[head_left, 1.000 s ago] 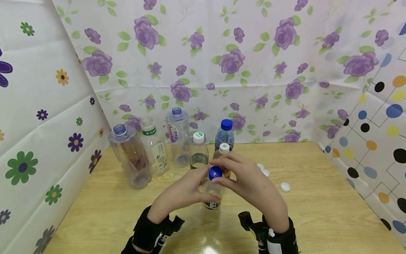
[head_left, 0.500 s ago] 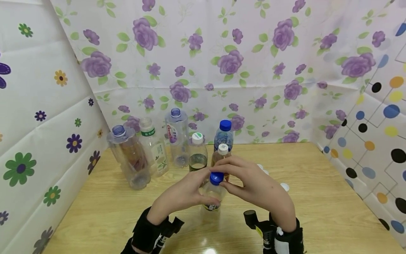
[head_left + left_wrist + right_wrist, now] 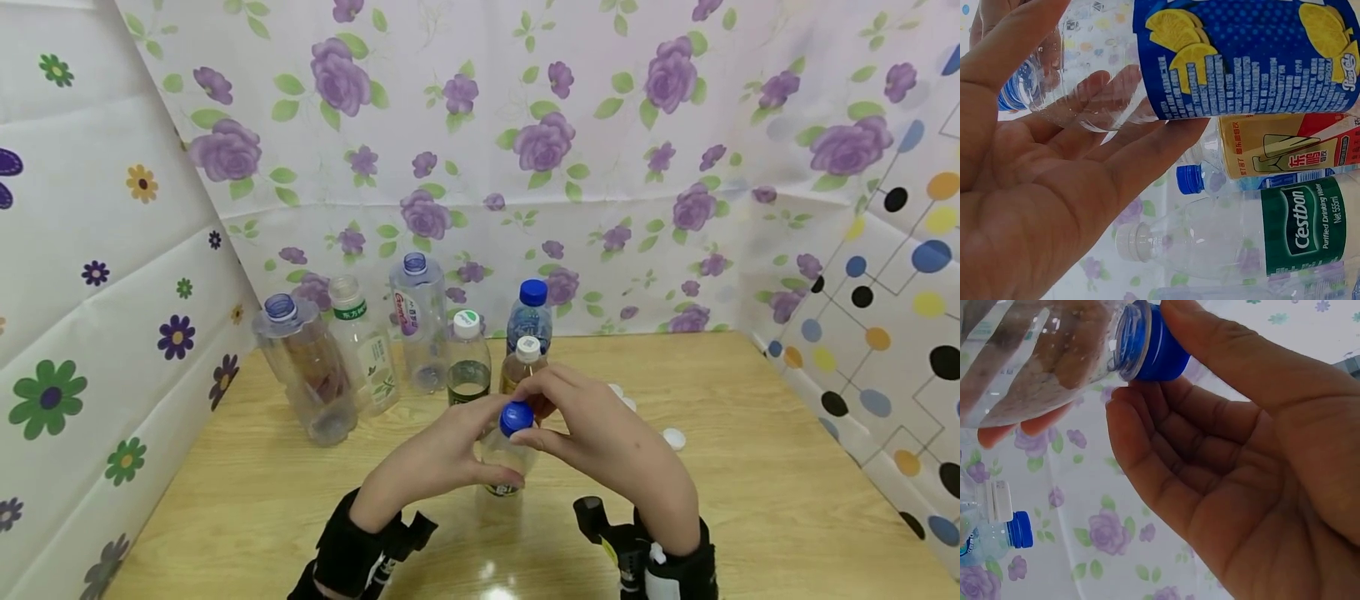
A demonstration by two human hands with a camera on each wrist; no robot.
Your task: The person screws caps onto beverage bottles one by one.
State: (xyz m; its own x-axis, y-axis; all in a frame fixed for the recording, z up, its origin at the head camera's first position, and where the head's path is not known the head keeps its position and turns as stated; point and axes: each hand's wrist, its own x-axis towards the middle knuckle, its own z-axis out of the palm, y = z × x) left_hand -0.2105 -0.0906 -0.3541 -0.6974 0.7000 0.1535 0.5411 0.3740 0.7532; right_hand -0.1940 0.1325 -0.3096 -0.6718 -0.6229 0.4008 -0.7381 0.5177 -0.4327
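A clear plastic bottle (image 3: 504, 457) stands upright in front of me, its blue label (image 3: 1229, 62) printed with lemon slices. My left hand (image 3: 448, 443) grips the bottle round its body, the thumb on the near side. At the top, my right hand (image 3: 603, 429) pinches the blue cap (image 3: 516, 417) between thumb and fingers. The cap (image 3: 1169, 347) sits on the bottle's neck in the right wrist view, with the thumb against its edge and the other fingers curled beneath.
Behind the hands stand a white-capped green-label bottle (image 3: 468, 375), a white-capped brown-drink bottle (image 3: 522, 367) and a blue-capped bottle (image 3: 531, 321). Uncapped bottles (image 3: 307, 367) stand at left, including a green-necked one (image 3: 365, 358). Loose white caps (image 3: 673, 439) lie at right.
My right hand has shifted slightly right, and its fingers are drawn in closer round the cap. The left hand and the bottle stay nearly in place.
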